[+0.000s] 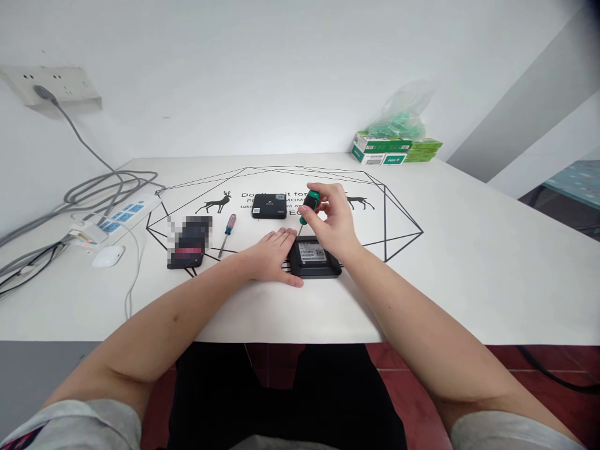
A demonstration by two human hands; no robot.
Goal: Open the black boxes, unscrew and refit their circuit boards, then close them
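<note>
A square black electronic box (316,270) lies label side up on the table in front of me. My right hand (334,215) is closed on the handle of a green and black screwdriver (310,200). Its shaft points down to the box's far left corner. Against the box's left side rests my left hand (274,255), fingers stretched out and flat, the thumb along the near edge. Beyond my hands sits a second, smaller black box (269,206). A screwdriver with a pinkish clear handle (230,225) lies to the left of my left hand.
A phone-like dark object (190,244), partly blurred, lies on the left, near a white earbud case (108,256). Behind them are a power strip (126,215) and coiled grey cables (112,181). Green and white boxes (382,149) with a plastic bag (400,115) stand by the wall.
</note>
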